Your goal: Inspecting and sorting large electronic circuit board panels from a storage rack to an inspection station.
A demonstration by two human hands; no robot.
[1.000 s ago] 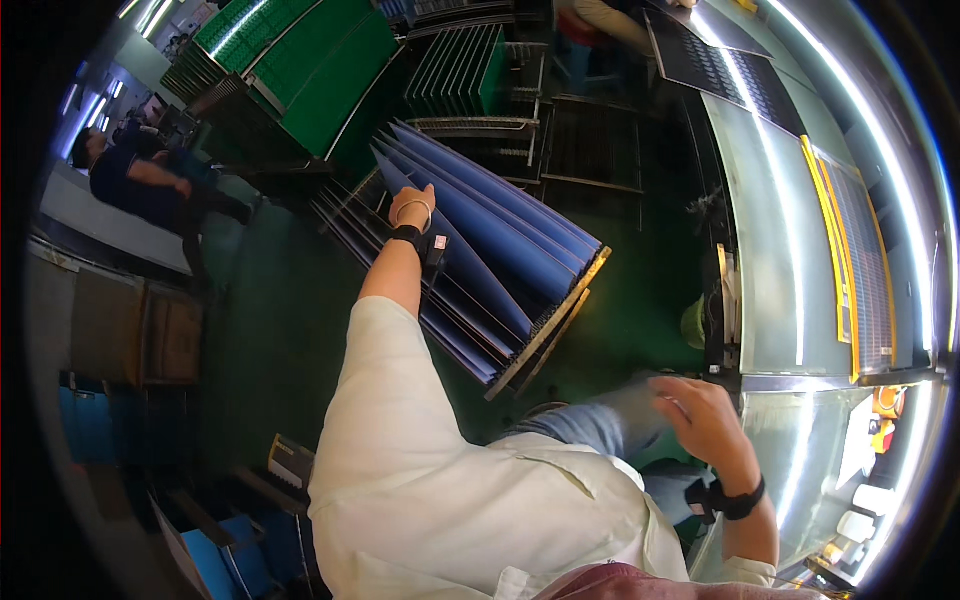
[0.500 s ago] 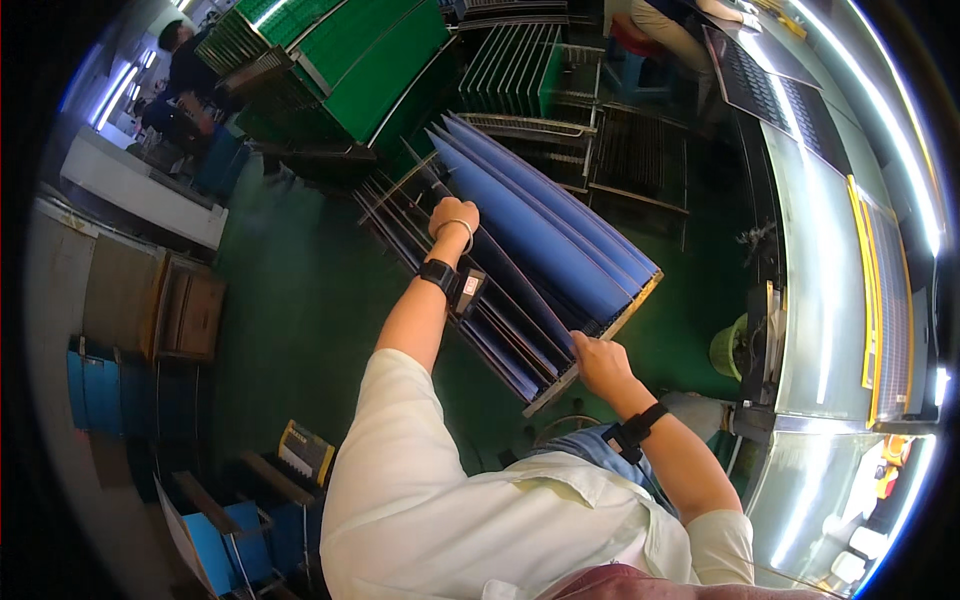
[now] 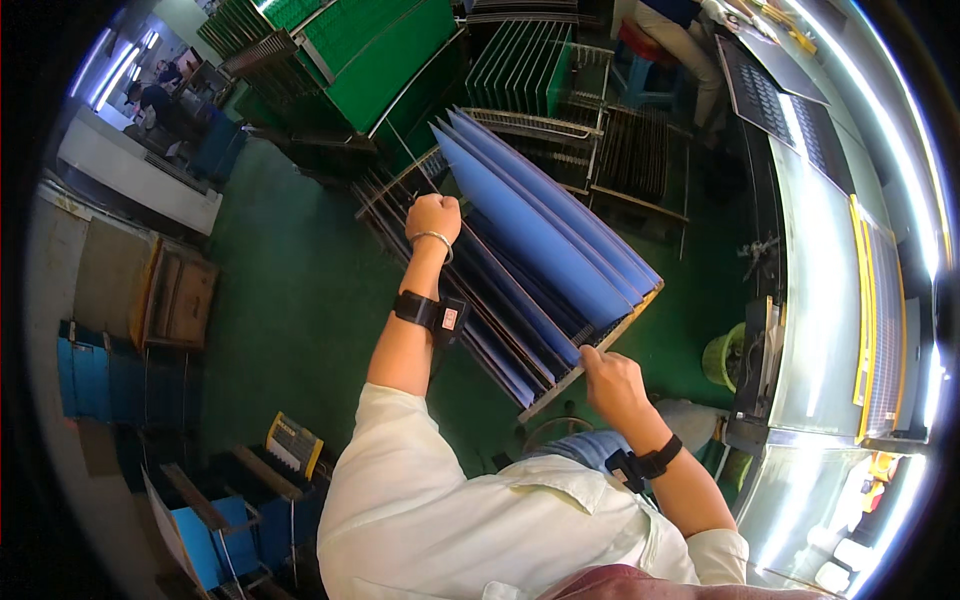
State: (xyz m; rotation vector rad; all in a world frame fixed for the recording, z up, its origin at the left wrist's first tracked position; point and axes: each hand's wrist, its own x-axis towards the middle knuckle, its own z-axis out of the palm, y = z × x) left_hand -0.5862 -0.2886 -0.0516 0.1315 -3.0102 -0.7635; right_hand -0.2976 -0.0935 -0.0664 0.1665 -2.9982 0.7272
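Several blue panels (image 3: 545, 215) stand on edge in a slotted metal rack (image 3: 545, 398) in front of me. My left hand (image 3: 435, 220) is closed at the far end of the rack, on the upper edge of one thin panel (image 3: 530, 300); its fingertips are hidden. At the near end, my right hand (image 3: 612, 385) pinches the near corner of what looks like the same panel. Darker panels stand close together on the left side of the rack, partly covered by my left forearm. A gap separates the held panel from the tall blue ones to its right.
Racks of green panels (image 3: 375, 65) stand beyond, with a smaller rack (image 3: 520, 70) beside them. On the right runs a lit worktable (image 3: 815, 330), a green basket (image 3: 722, 358) below its edge. Another person (image 3: 685, 40) sits at the far right. Blue panels (image 3: 205, 540) stand lower left.
My left hand has shifted slightly left and my right hand slightly right and nearer. The panel between them appears to sit lower among the others. The view has shifted a little.
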